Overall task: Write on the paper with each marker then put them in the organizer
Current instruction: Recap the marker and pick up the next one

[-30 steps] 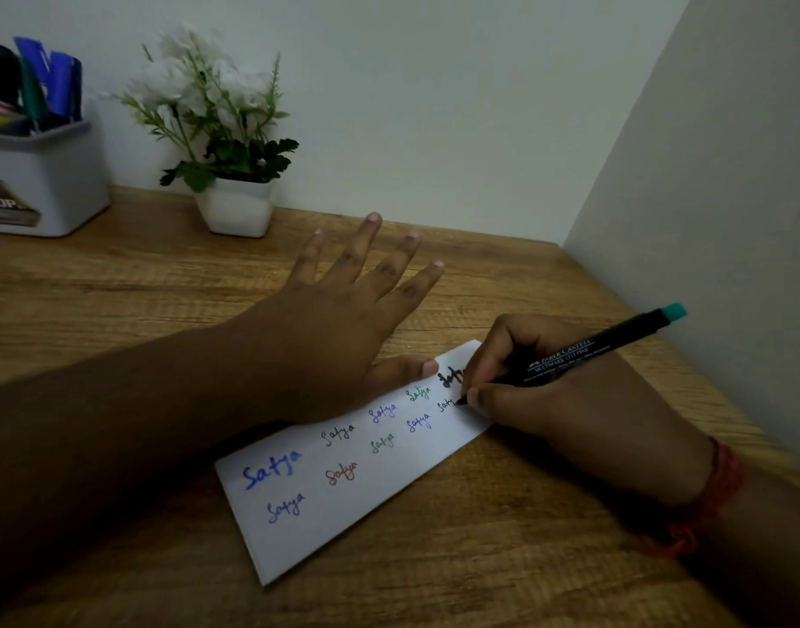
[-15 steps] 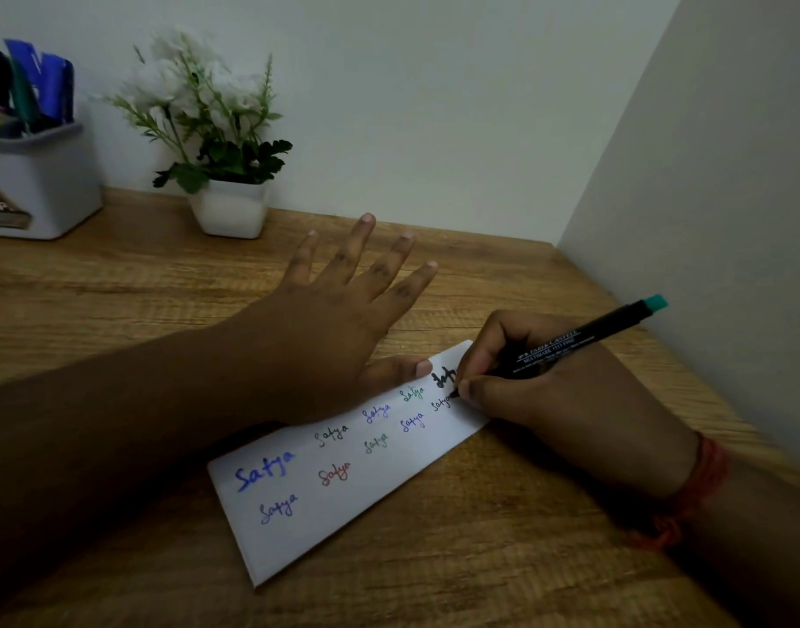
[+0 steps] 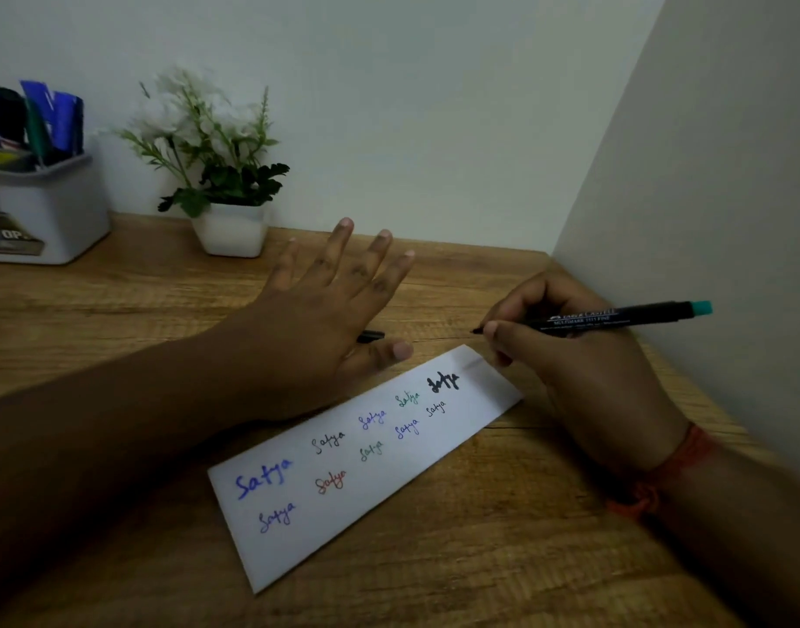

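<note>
A white strip of paper (image 3: 389, 500) lies slantwise on the wooden desk (image 3: 479, 573), covered with several coloured words. My right hand (image 3: 570, 355) grips a black marker with a teal end (image 3: 615, 315), its tip lifted just beyond the paper's far corner. My left hand (image 3: 325, 324) hovers with fingers spread above the paper's far edge. A small black cap (image 3: 371, 336) shows on the desk under its fingers. The white organizer (image 3: 49, 210) stands at the far left with several markers in it.
A white pot with a flowering plant (image 3: 217, 174) stands at the back of the desk beside the organizer. A wall (image 3: 706, 219) closes the desk's right side, close to my right hand.
My right hand has lifted the marker tip off the paper and pulled back to the right. My left hand has come off the paper, uncovering the cap.
</note>
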Demonstrator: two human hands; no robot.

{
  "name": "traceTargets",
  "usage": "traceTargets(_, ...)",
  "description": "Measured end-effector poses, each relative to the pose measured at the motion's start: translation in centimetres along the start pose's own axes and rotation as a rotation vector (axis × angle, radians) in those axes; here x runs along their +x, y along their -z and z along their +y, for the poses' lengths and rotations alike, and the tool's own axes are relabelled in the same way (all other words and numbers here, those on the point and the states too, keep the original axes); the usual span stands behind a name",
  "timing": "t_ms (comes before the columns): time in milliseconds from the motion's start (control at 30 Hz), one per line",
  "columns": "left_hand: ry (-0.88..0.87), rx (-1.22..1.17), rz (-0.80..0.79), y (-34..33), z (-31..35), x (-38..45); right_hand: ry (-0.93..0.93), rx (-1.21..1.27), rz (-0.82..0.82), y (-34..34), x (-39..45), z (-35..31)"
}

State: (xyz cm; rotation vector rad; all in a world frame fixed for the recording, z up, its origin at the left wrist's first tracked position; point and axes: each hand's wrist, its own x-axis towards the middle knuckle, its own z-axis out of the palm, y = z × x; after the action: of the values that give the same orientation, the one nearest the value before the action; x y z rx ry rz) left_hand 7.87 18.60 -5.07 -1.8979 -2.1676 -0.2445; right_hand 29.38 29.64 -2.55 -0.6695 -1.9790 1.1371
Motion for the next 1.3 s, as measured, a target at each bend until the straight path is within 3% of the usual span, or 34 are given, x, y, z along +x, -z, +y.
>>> traceTargets(233, 0.039, 0.058, -0.080, 0.1, -1.9, 0.0, 0.012, -0.009, -0.006, 0.2, 0.0, -0.3)
traceTargets(367, 0.016, -0.029, -0.109, 0.4, -2.0, -0.2, -0.004, -0.071, -0.064, 0.2, -0.1, -0.4)
traceTargets(700, -0.044, -0.191, 0.066, 0.2, -1.7, 0.1, -0.007, -0.125, -0.191, 0.3, -0.5, -0.7)
traceTargets(900, -0.082, -0.350, 0.156, 1.0, -0.7, 0.2, 0.030, 0.066, -0.179, 0.3, -0.7, -1.4)
traceTargets(1300, -0.230, -0.253, 0.254, 1.9, 1.0, -0.3, 0.043, 0.107, -0.216, 0.0, -0.9, -1.5)
